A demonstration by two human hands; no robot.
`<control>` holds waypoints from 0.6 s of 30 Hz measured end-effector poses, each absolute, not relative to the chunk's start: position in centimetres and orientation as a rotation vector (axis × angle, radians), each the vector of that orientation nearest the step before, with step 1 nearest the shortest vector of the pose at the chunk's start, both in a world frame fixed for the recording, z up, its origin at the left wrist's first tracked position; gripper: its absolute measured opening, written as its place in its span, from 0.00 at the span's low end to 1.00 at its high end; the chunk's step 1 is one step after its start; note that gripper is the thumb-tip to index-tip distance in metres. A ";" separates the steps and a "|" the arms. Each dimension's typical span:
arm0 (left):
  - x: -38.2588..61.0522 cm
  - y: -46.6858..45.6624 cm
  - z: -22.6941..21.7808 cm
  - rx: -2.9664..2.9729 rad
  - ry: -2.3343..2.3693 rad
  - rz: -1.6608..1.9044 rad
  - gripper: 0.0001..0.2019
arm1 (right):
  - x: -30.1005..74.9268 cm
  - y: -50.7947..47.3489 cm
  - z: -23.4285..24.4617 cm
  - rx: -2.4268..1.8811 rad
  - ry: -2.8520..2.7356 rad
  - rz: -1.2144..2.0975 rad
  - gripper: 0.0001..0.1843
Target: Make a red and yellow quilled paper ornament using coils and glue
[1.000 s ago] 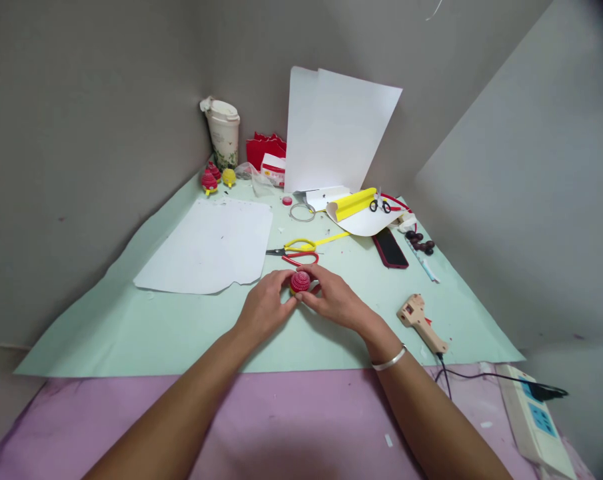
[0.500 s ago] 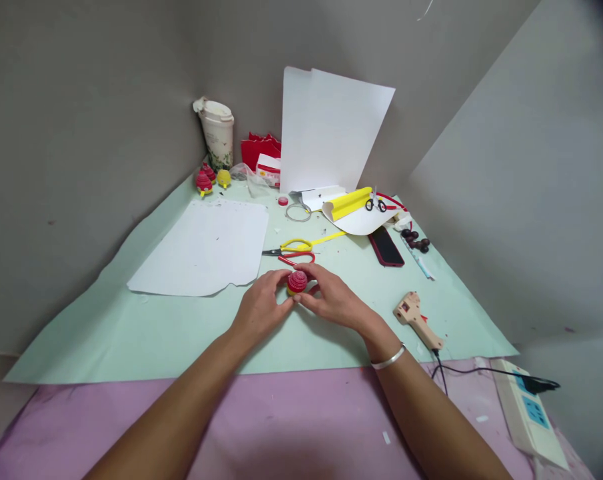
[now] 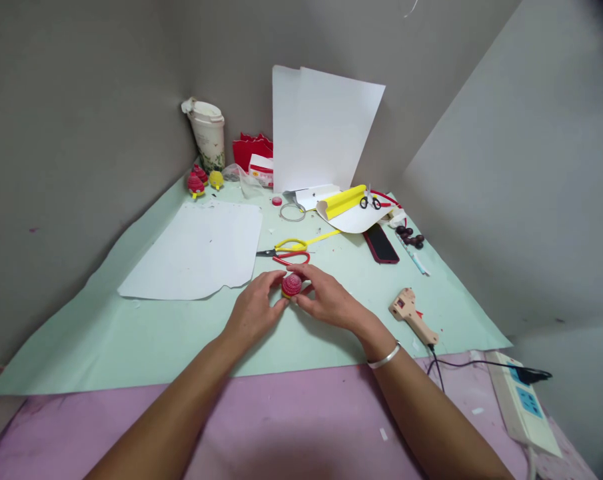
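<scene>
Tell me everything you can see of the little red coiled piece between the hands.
The red coiled piece is a small round dome that looks wound from red paper strip in ridged rings, with a sliver of yellow showing at its lower left edge. It sits low over the pale green sheet, just in front of the yellow and red scissors. The left hand and right hand pinch it from either side with their fingertips.

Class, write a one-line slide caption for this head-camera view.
Both hands, left hand and right hand, hold a red paper dome above the green sheet, scissors just beyond.
</scene>
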State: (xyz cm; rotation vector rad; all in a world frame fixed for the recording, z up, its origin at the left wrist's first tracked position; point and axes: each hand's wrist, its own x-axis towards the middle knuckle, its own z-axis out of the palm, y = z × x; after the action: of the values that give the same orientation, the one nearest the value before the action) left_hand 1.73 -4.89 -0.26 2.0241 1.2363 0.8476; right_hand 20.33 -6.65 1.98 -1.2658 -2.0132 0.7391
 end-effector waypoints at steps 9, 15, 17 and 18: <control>1.2 -5.0 0.2 1.951 1.176 0.834 0.24 | 19.9 -6.7 2.0 -1.227 -2.009 0.772 0.29; 0.8 -5.0 0.7 1.949 1.162 0.823 0.22 | 20.0 -6.6 1.9 -1.239 -1.998 0.767 0.30; 0.8 -5.0 0.8 1.926 1.153 0.821 0.21 | 20.1 -6.6 1.7 -1.242 -1.993 0.782 0.30; 0.8 -5.0 0.9 1.919 1.153 0.821 0.21 | 20.1 -6.5 1.6 -1.245 -1.990 0.797 0.31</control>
State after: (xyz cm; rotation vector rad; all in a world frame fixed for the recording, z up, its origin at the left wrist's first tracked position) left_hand 0.81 -5.01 0.89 1.9191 1.1527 0.8210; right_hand 20.12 -6.54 1.63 -1.2452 -1.9895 0.7973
